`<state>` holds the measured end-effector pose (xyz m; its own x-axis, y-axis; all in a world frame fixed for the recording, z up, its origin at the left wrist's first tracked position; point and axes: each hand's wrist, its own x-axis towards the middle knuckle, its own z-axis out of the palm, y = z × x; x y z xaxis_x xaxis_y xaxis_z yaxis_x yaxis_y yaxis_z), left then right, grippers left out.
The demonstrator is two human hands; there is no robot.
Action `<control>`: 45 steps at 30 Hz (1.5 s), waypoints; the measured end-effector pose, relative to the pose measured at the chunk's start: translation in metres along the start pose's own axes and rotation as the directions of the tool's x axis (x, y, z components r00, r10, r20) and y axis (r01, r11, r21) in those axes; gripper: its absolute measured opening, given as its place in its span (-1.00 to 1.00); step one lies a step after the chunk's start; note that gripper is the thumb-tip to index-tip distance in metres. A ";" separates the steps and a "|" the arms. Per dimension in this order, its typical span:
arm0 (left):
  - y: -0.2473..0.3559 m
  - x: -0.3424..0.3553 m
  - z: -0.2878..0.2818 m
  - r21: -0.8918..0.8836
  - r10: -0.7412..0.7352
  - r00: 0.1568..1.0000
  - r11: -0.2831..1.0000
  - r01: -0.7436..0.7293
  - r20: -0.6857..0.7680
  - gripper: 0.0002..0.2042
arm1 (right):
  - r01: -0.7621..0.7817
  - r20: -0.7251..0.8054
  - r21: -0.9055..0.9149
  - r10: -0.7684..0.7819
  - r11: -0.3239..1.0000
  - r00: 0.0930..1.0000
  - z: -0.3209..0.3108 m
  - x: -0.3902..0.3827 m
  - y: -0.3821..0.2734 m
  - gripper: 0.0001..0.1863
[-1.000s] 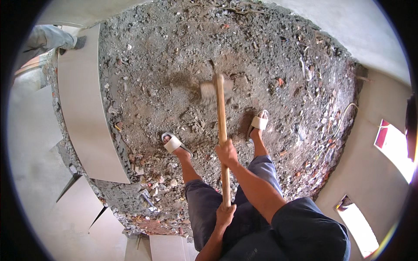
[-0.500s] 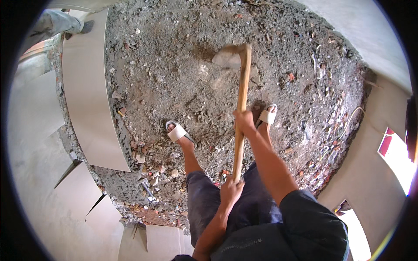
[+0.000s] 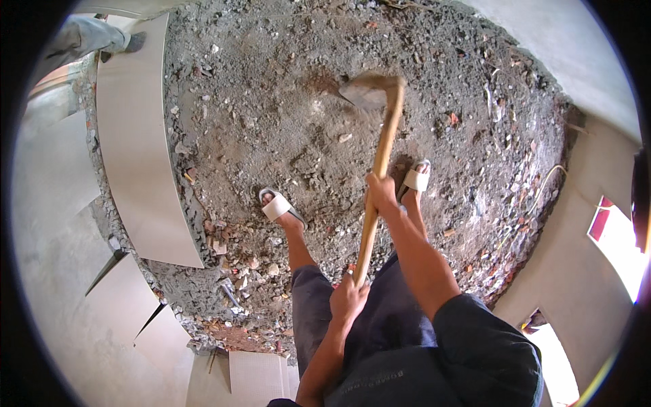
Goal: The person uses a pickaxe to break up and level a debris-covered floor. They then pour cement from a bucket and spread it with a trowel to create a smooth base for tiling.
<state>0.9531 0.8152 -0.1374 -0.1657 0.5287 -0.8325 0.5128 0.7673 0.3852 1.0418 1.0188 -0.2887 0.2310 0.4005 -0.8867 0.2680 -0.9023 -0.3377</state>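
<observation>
My right hand [image 3: 380, 191] grips the middle of a wooden-handled hoe [image 3: 386, 144], near my right foot in a white slide sandal [image 3: 417, 178]. My left hand [image 3: 349, 300] is wrapped round the handle's lower end, over my dark shorts. The hoe's wide metal blade [image 3: 364, 93] is slightly blurred over the loose grey soil and rubble [image 3: 264, 122], beyond my feet; whether it touches the soil I cannot tell. My left foot, in a matching sandal [image 3: 277, 209], stands on the rubble to the left.
A long beige tile [image 3: 133, 149] lies left of the rubble, with another person's trousered leg and shoe [image 3: 95, 39] on its far end. More pale tiles [image 3: 115, 295] lie lower left. A plastered wall [image 3: 549, 251] with bright openings bounds the right; a loose pale cable [image 3: 557, 169] lies beside it.
Over the last second the hoe's head has moved right and somewhat up in view, and the handle has tilted, top rightward. Both my hands stay on it. The view has shifted slightly.
</observation>
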 end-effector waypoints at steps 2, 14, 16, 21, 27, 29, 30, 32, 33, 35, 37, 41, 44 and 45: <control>-0.007 -0.046 0.000 0.076 0.100 0.995 0.992 -0.099 -0.007 -0.68 | 0.257 -0.098 0.021 -0.254 0.966 0.962 -0.014 -0.034 0.031 -0.62; 0.013 0.002 0.025 -0.472 0.035 0.999 0.882 -0.019 0.024 -0.59 | 0.502 0.254 -0.674 -0.468 0.542 0.846 -0.005 0.030 0.006 -0.79; -0.009 -0.045 0.025 -0.393 -0.110 0.981 0.905 0.166 0.161 -0.59 | 0.457 0.380 -0.886 -0.436 0.081 0.815 0.000 -0.003 0.058 -0.82; -0.032 -0.089 0.027 -0.344 -0.067 0.989 0.933 0.108 0.128 -0.60 | -0.005 -0.074 -0.295 -0.017 0.956 0.997 -0.003 -0.059 0.095 -0.60; -0.008 0.054 0.005 -0.580 -0.026 0.996 0.812 0.071 0.085 -0.65 | 0.469 0.082 -0.446 -0.487 0.762 0.869 0.041 0.036 -0.045 -0.57; 0.000 0.062 0.007 -0.658 -0.110 0.979 0.727 0.197 0.172 -0.66 | 0.506 0.236 -0.692 -0.501 0.514 0.832 0.062 0.047 -0.063 -0.59; 0.005 0.057 0.012 -0.674 -0.142 0.969 0.698 0.243 0.203 -0.66 | 0.442 0.201 -0.691 -0.436 0.572 0.877 0.068 0.039 -0.058 -0.60; 0.010 0.017 0.022 -0.728 -0.267 0.908 0.543 0.419 0.323 -0.69 | 0.122 0.122 -0.693 -0.051 0.711 0.991 0.079 0.012 -0.043 -0.61; 0.008 -0.010 0.026 -0.793 -0.288 0.863 0.351 0.499 0.416 -0.70 | 0.117 0.123 -0.742 -0.037 0.660 0.992 0.078 -0.016 -0.024 -0.53; 0.008 -0.042 0.034 -0.850 -0.334 0.871 0.267 0.454 0.360 -0.80 | 0.084 0.141 -0.784 0.044 0.615 0.989 0.077 -0.053 -0.012 -0.37; 0.001 -0.047 0.032 -0.848 -0.297 0.895 0.322 0.422 0.332 -0.80 | 0.192 0.205 -0.749 -0.053 0.635 0.977 0.087 -0.068 -0.023 -0.36; -0.012 0.014 0.012 -0.775 -0.255 0.943 0.542 0.324 0.215 -0.68 | 0.213 0.235 -0.632 -0.077 0.745 0.969 0.115 -0.049 -0.072 -0.48; -0.010 0.052 0.011 -0.786 -0.115 0.987 0.598 0.157 0.110 -0.68 | 0.343 0.211 -0.505 -0.271 0.792 0.939 0.120 -0.015 -0.091 -0.82; 0.000 0.040 0.018 -0.784 -0.227 0.937 0.515 0.347 0.265 -0.69 | 0.469 0.414 -0.867 -0.281 0.168 0.866 0.117 -0.016 -0.080 -0.81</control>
<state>0.9616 0.8295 -0.1781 -0.0479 0.2251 -0.9732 -0.4539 0.8630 0.2220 0.9075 1.0662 -0.2840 -0.2627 0.5342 -0.8035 0.9643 0.1743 -0.1994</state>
